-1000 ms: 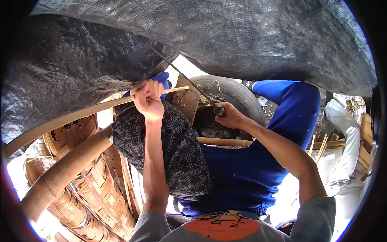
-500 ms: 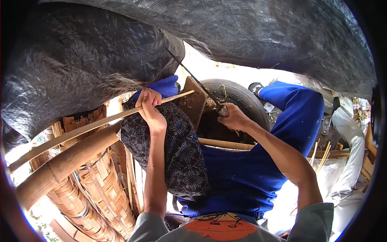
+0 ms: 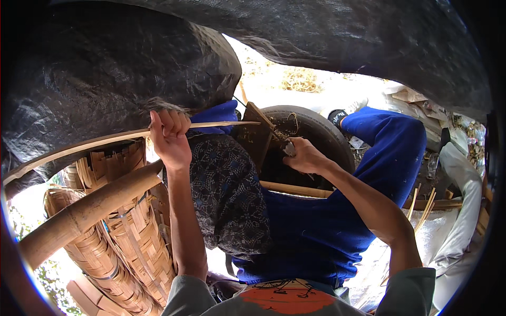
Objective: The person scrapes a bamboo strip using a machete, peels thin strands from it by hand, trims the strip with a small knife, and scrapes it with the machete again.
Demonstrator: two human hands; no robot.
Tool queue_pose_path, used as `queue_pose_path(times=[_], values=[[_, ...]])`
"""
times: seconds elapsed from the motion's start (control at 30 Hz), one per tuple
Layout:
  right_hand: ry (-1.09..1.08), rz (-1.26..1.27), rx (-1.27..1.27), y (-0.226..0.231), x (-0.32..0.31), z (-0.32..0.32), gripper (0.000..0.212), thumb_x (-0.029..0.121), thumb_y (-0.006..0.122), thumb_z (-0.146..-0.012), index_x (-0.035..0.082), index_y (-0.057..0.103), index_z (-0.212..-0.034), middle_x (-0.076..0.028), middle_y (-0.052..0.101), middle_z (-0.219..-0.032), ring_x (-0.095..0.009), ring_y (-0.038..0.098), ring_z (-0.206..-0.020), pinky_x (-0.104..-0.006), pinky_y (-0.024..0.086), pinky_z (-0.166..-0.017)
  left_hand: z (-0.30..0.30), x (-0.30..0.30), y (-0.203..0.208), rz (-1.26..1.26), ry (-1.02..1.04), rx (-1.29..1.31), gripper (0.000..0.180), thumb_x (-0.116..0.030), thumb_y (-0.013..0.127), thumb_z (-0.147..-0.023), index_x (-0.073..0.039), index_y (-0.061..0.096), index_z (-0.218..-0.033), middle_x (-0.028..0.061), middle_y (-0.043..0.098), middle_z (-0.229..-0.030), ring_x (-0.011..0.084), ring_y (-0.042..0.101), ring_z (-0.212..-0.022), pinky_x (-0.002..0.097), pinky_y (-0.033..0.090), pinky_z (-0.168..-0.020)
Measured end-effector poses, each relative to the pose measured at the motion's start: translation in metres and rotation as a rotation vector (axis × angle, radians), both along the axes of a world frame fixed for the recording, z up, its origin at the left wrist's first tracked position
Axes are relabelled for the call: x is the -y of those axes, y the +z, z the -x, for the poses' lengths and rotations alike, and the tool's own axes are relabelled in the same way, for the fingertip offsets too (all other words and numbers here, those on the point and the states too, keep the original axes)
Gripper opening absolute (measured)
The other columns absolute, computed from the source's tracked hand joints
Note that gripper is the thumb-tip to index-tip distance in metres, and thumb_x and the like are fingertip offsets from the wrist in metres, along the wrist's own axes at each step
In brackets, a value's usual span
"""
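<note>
My left hand (image 3: 169,138) is closed round a long, pale bamboo strip (image 3: 100,141). The strip bows out to the left edge, and its thin tip lies over the top of an upright wooden board (image 3: 253,134). In my right hand (image 3: 307,157) is the handle of a knife (image 3: 289,148). Its narrow dark blade points away to the upper left, beside the board and partly hard to make out. A dark patterned cloth (image 3: 226,184) covers my left knee, below the strip.
A tyre (image 3: 340,138) stands between my legs, with a bamboo piece (image 3: 298,189) across its near side. At left are a thick bamboo pole (image 3: 89,210) and woven bamboo rolls (image 3: 139,239). Black sheeting (image 3: 126,68) hangs overhead. Thin sticks (image 3: 426,208) stand at right.
My left hand has moved left and slightly up, drawing the bamboo strip with it. The knife's blade now angles lower beside the board; my right hand has barely moved.
</note>
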State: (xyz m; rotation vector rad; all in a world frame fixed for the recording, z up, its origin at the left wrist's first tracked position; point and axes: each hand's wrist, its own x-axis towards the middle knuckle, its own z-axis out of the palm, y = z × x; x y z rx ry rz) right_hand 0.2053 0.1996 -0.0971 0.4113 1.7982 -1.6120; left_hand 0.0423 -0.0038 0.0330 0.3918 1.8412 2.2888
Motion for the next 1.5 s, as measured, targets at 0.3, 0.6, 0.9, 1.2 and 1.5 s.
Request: queue_pose_path(times=[0.3,0.6,0.9,1.2,1.5], values=[[-0.075,0.043,-0.060,0.010,-0.006,0.003,0.023,0.015,0.062,-0.076,-0.002,0.052,-0.088,-0.014,0.058,-0.068,-0.020,0.060,-0.055,-0.0344,0.048,-0.051,-0.020,-0.006,0.010,0.100,-0.031,-0.239,0.035,-0.034,0.032,-0.098,-0.008,0.036,-0.075,0.0040,0.031,-0.076,0.0152,0.031,-0.069,0.0302,0.030,-0.066],[-0.160,0.090,-0.106,0.011,-0.015,0.005,0.020,0.010,0.060,-0.077,-0.004,0.050,-0.089,-0.008,0.052,-0.056,-0.015,0.052,-0.043,-0.0302,0.041,-0.039,-0.017,0.005,0.013,0.290,-0.165,-0.181,0.047,-0.037,0.034,-0.100,-0.008,0.038,-0.063,-0.0006,0.033,-0.057,0.0131,0.033,-0.057,0.0308,0.034,-0.065],[-0.147,0.079,-0.065,0.012,-0.014,0.005,0.020,0.012,0.060,-0.077,-0.002,0.048,-0.082,-0.009,0.053,-0.057,-0.016,0.055,-0.044,-0.0319,0.043,-0.040,-0.014,-0.007,0.004,-0.077,-0.109,0.156,0.046,-0.026,0.041,-0.094,-0.013,0.022,-0.055,-0.0021,0.017,-0.053,0.0115,0.016,-0.055,0.0307,0.019,-0.055],[-0.119,0.119,-0.018,0.030,-0.010,0.008,0.017,0.010,0.059,-0.078,-0.001,0.048,-0.083,-0.005,0.049,-0.055,-0.014,0.050,-0.042,-0.0307,0.041,-0.039,-0.011,-0.010,0.002,-0.079,-0.213,0.043,0.045,-0.020,0.041,-0.092,-0.011,0.021,-0.053,-0.0023,0.015,-0.049,0.0104,0.011,-0.049,0.0312,0.014,-0.050],[-0.055,0.084,0.067,0.021,0.001,-0.003,0.016,0.009,0.058,-0.077,0.000,0.049,-0.086,-0.002,0.047,-0.057,-0.011,0.047,-0.042,-0.0292,0.038,-0.039,-0.015,-0.033,0.004,-0.027,-0.076,-0.176,0.044,-0.021,0.042,-0.090,-0.014,0.022,-0.053,-0.0021,0.019,-0.053,0.0121,0.019,-0.054,0.0306,0.017,-0.053]])
